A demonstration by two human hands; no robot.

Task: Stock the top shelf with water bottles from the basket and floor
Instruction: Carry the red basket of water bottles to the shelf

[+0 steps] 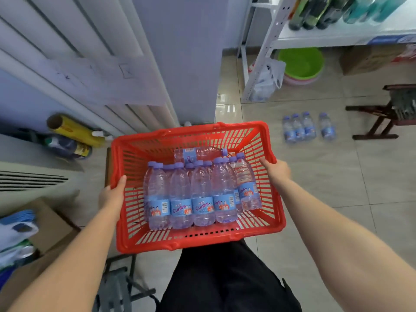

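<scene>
A white ribbed radiator [74, 64] is seen along the wall at the left. Below it a gold roll of wrap [74, 129] is laid on its side, with a dark bottle [64, 147] lying just beside it. At the upper right a green basin [300, 61] is stacked on a pink basin [292, 81], with a white plastic bag [267, 79] beside them. A cardboard box [369, 59] is placed further right, near a dark wooden stool [382, 113]. Dark green bottles [315, 12] and teal bottles [369, 7] are lined up at the top right. At the lower left a second cardboard box [49, 230] is partly covered by bags [18, 224]
</scene>
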